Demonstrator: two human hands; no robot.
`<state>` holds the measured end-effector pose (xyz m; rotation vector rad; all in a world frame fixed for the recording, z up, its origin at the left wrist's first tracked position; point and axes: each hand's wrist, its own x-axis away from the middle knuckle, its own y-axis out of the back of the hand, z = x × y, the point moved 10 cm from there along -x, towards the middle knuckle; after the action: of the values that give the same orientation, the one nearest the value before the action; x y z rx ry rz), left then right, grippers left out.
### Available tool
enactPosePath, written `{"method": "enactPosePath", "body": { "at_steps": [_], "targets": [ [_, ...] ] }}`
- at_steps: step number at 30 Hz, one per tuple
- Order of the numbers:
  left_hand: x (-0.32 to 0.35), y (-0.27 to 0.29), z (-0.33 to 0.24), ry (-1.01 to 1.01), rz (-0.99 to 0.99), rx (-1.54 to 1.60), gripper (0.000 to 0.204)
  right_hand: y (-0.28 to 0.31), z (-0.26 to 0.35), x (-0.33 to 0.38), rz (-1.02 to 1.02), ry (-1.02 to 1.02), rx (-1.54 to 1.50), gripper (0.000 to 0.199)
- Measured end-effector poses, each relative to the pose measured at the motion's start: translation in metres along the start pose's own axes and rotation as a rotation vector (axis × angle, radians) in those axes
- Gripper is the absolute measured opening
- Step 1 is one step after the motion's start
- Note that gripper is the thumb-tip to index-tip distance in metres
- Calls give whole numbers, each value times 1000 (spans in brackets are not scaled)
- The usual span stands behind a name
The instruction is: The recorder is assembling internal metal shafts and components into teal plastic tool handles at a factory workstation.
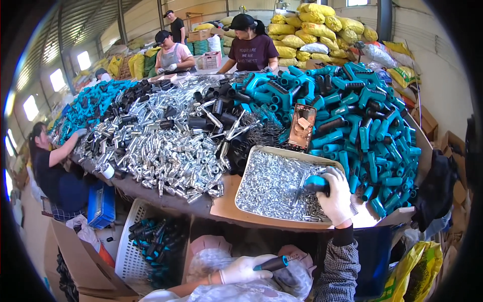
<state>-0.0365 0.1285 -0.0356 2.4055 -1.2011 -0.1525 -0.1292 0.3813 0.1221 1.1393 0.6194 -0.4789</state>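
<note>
My right hand point(336, 195), in a white glove, grips a teal plastic handle piece point(316, 184) over a shallow cardboard tray point(261, 155) full of small silver screws. My left hand point(243, 269), also gloved, holds a dark screwdriver with a teal end point(272, 263) low in front of me, above crumpled clear plastic. A big heap of teal handle parts point(352, 110) lies just beyond and right of my right hand.
Piles of shiny metal tubes point(166, 146), black sleeves point(214, 118) and springs cover the long table. A white basket point(132, 251) with finished pieces sits below left. A phone point(302, 126) leans on the teal heap. Three people work at the far side, another at left. Yellow sacks point(307, 30) are stacked behind.
</note>
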Motion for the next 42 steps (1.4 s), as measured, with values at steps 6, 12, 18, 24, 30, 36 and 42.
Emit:
{"method": "enactPosePath", "body": {
  "at_steps": [6, 12, 18, 24, 30, 36, 42],
  "targets": [
    [-7, 8, -21, 61, 29, 55, 69, 24, -23, 14, -185, -185, -293, 48],
    [-3, 9, -21, -11, -23, 2, 65, 28, -30, 20, -213, -301, -463, 41],
    [6, 12, -25, -45, -46, -21, 66, 28, -33, 23, -275, -293, -485, 43],
    [5, 2, -14, -39, 9, 43, 66, 29, -46, 28, -323, -351, -453, 43],
    [8, 1, -12, -26, 19, 102, 67, 20, -59, 24, -379, -461, -653, 49],
    [8, 0, -17, -2, 62, 120, 66, 12, -64, 19, -351, -487, -696, 55],
    [7, 0, -14, 4, 37, 101, 63, 3, -62, 17, -224, -494, -689, 56]
  ]
}}
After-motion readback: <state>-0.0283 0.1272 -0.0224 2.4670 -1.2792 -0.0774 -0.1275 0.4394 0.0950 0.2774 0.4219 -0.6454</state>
